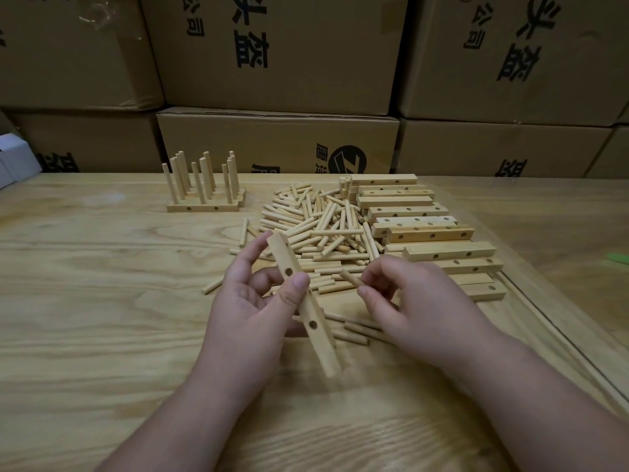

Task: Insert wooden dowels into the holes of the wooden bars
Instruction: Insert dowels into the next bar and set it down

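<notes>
My left hand (253, 301) grips a wooden bar (318, 338) above the table, tilted with its far end to the upper left; two round holes show on its upper face. My right hand (405, 301) pinches a short wooden dowel (350, 278) between thumb and fingers, its free end pointing left toward the bar, a small gap apart from it. Behind the hands lies a loose pile of dowels (320, 223). A stack of drilled bars (418, 219) sits to the right of the pile.
Finished bars with upright dowels (204, 185) stand at the back left of the wooden table (102, 301). Stray dowels (354, 330) lie under my hands. Cardboard boxes (279, 52) wall off the back. A green scrap (617, 257) lies at the far right.
</notes>
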### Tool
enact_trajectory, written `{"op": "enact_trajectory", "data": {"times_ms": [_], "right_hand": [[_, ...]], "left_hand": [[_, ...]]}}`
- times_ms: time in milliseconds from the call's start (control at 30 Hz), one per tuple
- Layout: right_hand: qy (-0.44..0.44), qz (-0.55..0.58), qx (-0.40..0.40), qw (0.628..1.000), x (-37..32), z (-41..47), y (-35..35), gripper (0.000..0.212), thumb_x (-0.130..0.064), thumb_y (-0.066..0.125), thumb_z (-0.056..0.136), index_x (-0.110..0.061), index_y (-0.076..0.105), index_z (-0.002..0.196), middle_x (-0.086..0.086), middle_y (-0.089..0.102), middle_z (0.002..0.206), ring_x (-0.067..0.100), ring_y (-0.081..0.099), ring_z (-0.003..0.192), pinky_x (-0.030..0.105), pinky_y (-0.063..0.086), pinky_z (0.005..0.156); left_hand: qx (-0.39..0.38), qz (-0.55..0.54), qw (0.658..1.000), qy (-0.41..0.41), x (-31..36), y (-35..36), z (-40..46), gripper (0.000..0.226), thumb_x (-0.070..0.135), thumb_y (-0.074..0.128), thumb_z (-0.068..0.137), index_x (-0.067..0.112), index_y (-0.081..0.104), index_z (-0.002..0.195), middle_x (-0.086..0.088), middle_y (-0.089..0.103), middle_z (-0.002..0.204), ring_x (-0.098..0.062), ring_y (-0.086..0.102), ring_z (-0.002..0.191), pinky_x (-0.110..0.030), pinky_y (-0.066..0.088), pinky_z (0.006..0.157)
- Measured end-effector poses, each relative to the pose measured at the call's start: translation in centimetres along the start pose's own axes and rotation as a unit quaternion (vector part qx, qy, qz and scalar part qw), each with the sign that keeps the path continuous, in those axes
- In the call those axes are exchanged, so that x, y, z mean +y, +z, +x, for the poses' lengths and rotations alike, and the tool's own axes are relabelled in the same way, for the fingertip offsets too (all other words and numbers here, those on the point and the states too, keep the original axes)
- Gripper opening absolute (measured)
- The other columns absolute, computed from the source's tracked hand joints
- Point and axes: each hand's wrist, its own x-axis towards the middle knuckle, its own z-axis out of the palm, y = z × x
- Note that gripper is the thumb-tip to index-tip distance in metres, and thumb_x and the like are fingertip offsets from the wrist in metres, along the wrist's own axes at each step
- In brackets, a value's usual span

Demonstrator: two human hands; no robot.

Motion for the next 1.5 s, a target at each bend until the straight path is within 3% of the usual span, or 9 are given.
{"op": "enact_trajectory", "data": {"times_ms": [100, 200, 467, 800, 1000, 1100, 1233, 1367, 1500], "right_hand": [[-0.004, 0.022, 0.015, 1.000, 0.1, -0.1, 0.0, 0.012, -0.044, 0.059, 0.090, -0.035, 0.064, 0.098, -0.022, 0.064, 0.083, 0.004, 0.060, 0.083, 0.038, 0.053, 0.080], [-0.022, 0.050, 0.037, 0.998, 0.1, -0.2, 0.1, 0.013, -0.042, 0.062, 0.090, -0.033, 0.066, 0.098, -0.023, 0.064, 0.087, 0.000, 0.060, 0.087, 0.036, 0.055, 0.076], [-0.075, 0.091, 0.076, 0.990, -0.3, -0.3, 0.2, 0.017, -0.040, 0.062, 0.089, -0.028, 0.071, 0.097, -0.018, 0.065, 0.085, 0.006, 0.063, 0.081, 0.036, 0.054, 0.066], [-0.073, 0.085, 0.060, 0.992, 0.0, -0.1, 0.5, 0.011, -0.036, 0.069, 0.090, -0.029, 0.071, 0.098, -0.021, 0.064, 0.089, 0.005, 0.062, 0.084, 0.033, 0.054, 0.069], [-0.071, 0.077, 0.051, 0.993, -0.2, 0.0, 0.5, 0.014, -0.031, 0.077, 0.085, -0.028, 0.071, 0.097, -0.019, 0.062, 0.087, 0.006, 0.061, 0.084, 0.035, 0.054, 0.071], [-0.072, 0.067, 0.040, 0.994, -0.3, 0.1, 0.4, 0.013, -0.031, 0.076, 0.085, -0.026, 0.073, 0.097, -0.019, 0.063, 0.087, 0.005, 0.062, 0.085, 0.036, 0.055, 0.072], [-0.069, 0.065, 0.032, 0.995, -0.2, 0.0, 0.3, 0.012, -0.032, 0.076, 0.085, -0.025, 0.076, 0.095, -0.019, 0.066, 0.085, 0.003, 0.063, 0.085, 0.033, 0.055, 0.073], [-0.054, 0.062, 0.021, 0.996, 0.0, 0.0, 0.1, 0.015, -0.036, 0.074, 0.086, -0.027, 0.077, 0.098, -0.020, 0.067, 0.086, 0.002, 0.063, 0.085, 0.030, 0.055, 0.074], [-0.045, 0.037, 0.002, 0.998, -0.1, 0.0, 0.1, 0.023, -0.043, 0.068, 0.089, -0.030, 0.076, 0.106, -0.022, 0.068, 0.092, -0.003, 0.062, 0.089, 0.025, 0.056, 0.076]], "left_hand": [[-0.008, 0.027, 0.999, -0.027, -0.3, -0.1, 0.0, 0.047, 0.034, 0.066, 0.081, 0.042, 0.059, 0.126, -0.003, 0.076, 0.088, -0.010, 0.071, 0.068, -0.023, 0.053, 0.049], [-0.016, 0.033, 0.997, -0.074, -0.6, -0.2, 0.2, 0.028, 0.023, 0.060, 0.097, 0.041, 0.070, 0.115, -0.001, 0.076, 0.082, -0.007, 0.067, 0.059, -0.021, 0.051, 0.051], [-0.048, 0.058, 0.987, -0.140, -0.4, -0.2, 0.3, 0.029, 0.023, 0.052, 0.103, 0.042, 0.071, 0.115, -0.007, 0.077, 0.077, -0.007, 0.068, 0.059, -0.020, 0.049, 0.046], [-0.067, 0.070, 0.988, -0.122, -0.4, 0.0, 0.1, 0.029, 0.019, 0.055, 0.101, 0.039, 0.072, 0.115, -0.001, 0.077, 0.078, -0.004, 0.069, 0.062, -0.015, 0.049, 0.050], [-0.072, 0.095, 0.987, -0.104, -0.9, -0.1, 0.2, 0.030, 0.021, 0.058, 0.100, 0.045, 0.074, 0.108, 0.000, 0.079, 0.084, -0.005, 0.071, 0.074, -0.015, 0.051, 0.059], [-0.068, 0.122, 0.985, -0.099, -1.4, -0.1, 0.2, 0.025, 0.025, 0.060, 0.099, 0.044, 0.073, 0.109, -0.007, 0.077, 0.089, -0.013, 0.070, 0.078, -0.024, 0.056, 0.063], [-0.074, 0.133, 0.983, -0.103, -1.8, -0.2, 0.2, 0.021, 0.027, 0.062, 0.098, 0.041, 0.072, 0.109, -0.003, 0.078, 0.094, -0.019, 0.073, 0.086, -0.038, 0.058, 0.071], [-0.095, 0.143, 0.980, -0.098, -1.9, -0.6, 0.4, 0.023, 0.027, 0.062, 0.097, 0.037, 0.071, 0.116, 0.010, 0.078, 0.101, -0.015, 0.073, 0.095, -0.024, 0.058, 0.064], [-0.117, 0.150, 0.977, -0.093, -1.9, -0.8, 0.5, 0.025, 0.027, 0.061, 0.098, 0.038, 0.070, 0.119, 0.013, 0.077, 0.104, -0.008, 0.072, 0.097, -0.021, 0.059, 0.070]]}}
